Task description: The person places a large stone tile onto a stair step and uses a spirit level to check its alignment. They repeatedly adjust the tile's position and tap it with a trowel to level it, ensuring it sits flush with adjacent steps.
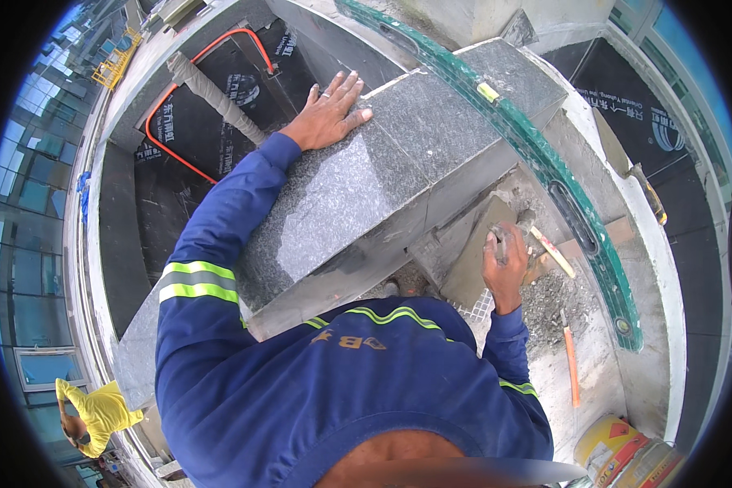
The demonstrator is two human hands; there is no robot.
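Observation:
My left hand [329, 112] lies flat with fingers spread on the top of a grey granite slab [419, 134], part of a stone-clad ledge. Lower down on the right, my right hand [504, 264] is closed, its fingers curled round something greyish that I cannot make out. Right beside it a flat grey-brown plate [470, 264] leans at a slant; whether the hand grips it is unclear. Close to those fingers is a hammer [553, 250] with a pale and red handle. A long green spirit level [537, 163] stretches over the slab's far end and down the right side.
An orange-handled tool [572, 362] lies near loose grey mortar [549, 301]. At the lower right stands a yellow and red bucket [622, 447]. A trowel [649, 193] rests on the right-hand wall. Left is a black-lined recess [207, 130] with an orange hose [171, 146]. A person in yellow [102, 415] is at lower left.

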